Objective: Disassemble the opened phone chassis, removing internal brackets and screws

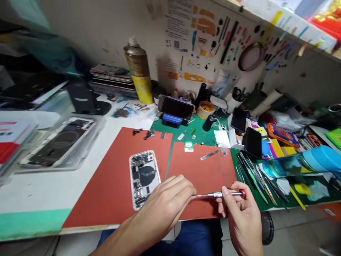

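My right hand [241,209] is closed round a slim precision screwdriver [217,195] with a red end cap, held level above the front edge of the right red-brown mat [213,174]. Its tip points left and meets the fingertips of my left hand [170,195]. Those fingers are pinched together at the tip; what they hold is too small and hidden to make out. Beside my left hand lies an opened white phone housing [145,177] with its inner parts showing, on the left red-brown mat [106,192]. My left hand covers its lower right corner.
Small phone parts [149,134] lie at the left mat's back edge. A metal strip [210,155] rests on the right mat. Several tweezers [257,181] and a blue-capped bottle [301,161] are at right. Behind stand a propped phone [176,107] and a spray can [138,71].
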### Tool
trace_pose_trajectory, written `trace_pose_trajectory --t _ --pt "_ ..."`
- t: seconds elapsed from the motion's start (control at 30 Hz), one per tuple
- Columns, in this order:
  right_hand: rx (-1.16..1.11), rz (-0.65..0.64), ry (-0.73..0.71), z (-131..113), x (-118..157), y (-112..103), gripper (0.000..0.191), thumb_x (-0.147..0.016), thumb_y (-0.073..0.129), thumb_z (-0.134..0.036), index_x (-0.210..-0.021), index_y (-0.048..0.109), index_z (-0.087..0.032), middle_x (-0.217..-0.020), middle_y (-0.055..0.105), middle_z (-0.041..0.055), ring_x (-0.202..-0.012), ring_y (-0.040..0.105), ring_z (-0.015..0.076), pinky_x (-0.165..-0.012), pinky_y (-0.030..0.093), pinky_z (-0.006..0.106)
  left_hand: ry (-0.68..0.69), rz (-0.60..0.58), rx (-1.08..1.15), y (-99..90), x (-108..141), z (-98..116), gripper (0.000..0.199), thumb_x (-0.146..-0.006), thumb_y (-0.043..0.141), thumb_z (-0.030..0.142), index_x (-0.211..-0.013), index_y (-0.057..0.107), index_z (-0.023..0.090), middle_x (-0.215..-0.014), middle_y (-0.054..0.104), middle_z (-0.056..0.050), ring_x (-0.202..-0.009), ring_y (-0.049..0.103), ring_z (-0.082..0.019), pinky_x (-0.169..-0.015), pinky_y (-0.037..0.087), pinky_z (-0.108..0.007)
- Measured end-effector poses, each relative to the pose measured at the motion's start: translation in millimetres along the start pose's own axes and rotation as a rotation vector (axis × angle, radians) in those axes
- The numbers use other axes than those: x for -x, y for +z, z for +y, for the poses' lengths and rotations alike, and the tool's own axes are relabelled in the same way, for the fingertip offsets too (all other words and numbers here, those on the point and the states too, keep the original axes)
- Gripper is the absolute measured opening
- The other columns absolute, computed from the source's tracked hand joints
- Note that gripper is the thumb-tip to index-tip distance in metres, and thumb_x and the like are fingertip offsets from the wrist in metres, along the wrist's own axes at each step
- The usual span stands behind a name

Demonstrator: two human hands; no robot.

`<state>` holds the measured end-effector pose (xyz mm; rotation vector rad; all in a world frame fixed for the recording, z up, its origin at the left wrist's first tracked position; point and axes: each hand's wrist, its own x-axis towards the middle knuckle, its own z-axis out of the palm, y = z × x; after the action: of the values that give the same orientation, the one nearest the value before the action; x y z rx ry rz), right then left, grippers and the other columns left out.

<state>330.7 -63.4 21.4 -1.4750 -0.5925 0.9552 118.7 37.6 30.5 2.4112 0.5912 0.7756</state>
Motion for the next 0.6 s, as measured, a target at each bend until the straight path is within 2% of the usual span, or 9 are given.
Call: trace_pose_trajectory --t 0.07,0.13,0.2,0.27,0.4,0.6 --pt "0.018 0.123 -0.051 -0.7 3.2 -18.9 0.052 -0.084 0.09 -0.046 -0.111 0.052 -0.022 -0.068 0.075 0.002 -0.053 0.067 0.0155 -0.052 0.055 0.024 -0.002 -0.051 0.0 11.9 -14.2 2.5 0.015 -0.11 0.047 0.013 -0.107 0.06 0.02 -0.095 0.068 -0.003 -0.083 0.062 -0.019 -0.074 0.048 -0.033" --pt "0.045 0.312 -0.125 -3.2 7.9 -39.6 0.055 -0.08 0.093 -0.046 -0.11 0.054 -0.022 -0.065 0.075 0.0022 -0.054 0.069 0.0164 -0.052 0.056 0.023 -0.022 -0.132 -0.052 27.0 -31.3 5.4 0.016 -0.11 0.047 0.015 -0.105 0.061 0.02 -0.096 0.067 -0.003 -0.084 0.064 -0.019 -0.076 0.05 -0.033" --pt "0.065 0.492 -0.188 -6.3 13.6 -58.6 0.059 -0.075 0.097 -0.046 -0.108 0.056 -0.021 -0.064 0.075 0.003 -0.054 0.071 0.0172 -0.053 0.058 0.022 -0.028 -0.218 -0.144 43.5 -49.6 8.2 0.018 -0.109 0.048 0.016 -0.1 0.063 0.019 -0.094 0.065 -0.003 -0.08 0.064 -0.02 -0.072 0.049 -0.033" --pt "0.076 0.606 -0.213 -8.4 19.3 -73.5 0.061 -0.07 0.099 -0.048 -0.105 0.056 -0.021 -0.064 0.076 0.004 -0.053 0.072 0.0176 -0.052 0.059 0.022 -0.02 -0.267 -0.224 58.6 -65.9 10.2 0.021 -0.108 0.049 0.014 -0.093 0.063 0.018 -0.09 0.063 -0.003 -0.074 0.063 -0.02 -0.065 0.046 -0.032" --pt "0.097 0.665 -0.211 -6.1 26.9 -88.6 0.059 -0.072 0.098 -0.048 -0.103 0.055 -0.022 -0.061 0.075 0.0025 -0.051 0.071 0.0169 -0.051 0.059 0.021 -0.033 -0.293 -0.286 76.5 -83.8 11.2 0.023 -0.105 0.05 0.01 -0.089 0.064 0.017 -0.087 0.061 -0.002 -0.07 0.06 -0.019 -0.058 0.039 -0.031" --pt "0.11 0.636 -0.169 0.8 26.7 -86.1 0.06 -0.074 0.096 -0.05 -0.105 0.054 -0.021 -0.063 0.076 0.003 -0.052 0.073 0.0189 -0.051 0.061 0.023 -0.055 -0.307 -0.326 82.0 -82.3 8.9 0.025 -0.106 0.048 0.01 -0.095 0.069 0.018 -0.088 0.062 -0.002 -0.073 0.061 -0.018 -0.058 0.039 -0.029"
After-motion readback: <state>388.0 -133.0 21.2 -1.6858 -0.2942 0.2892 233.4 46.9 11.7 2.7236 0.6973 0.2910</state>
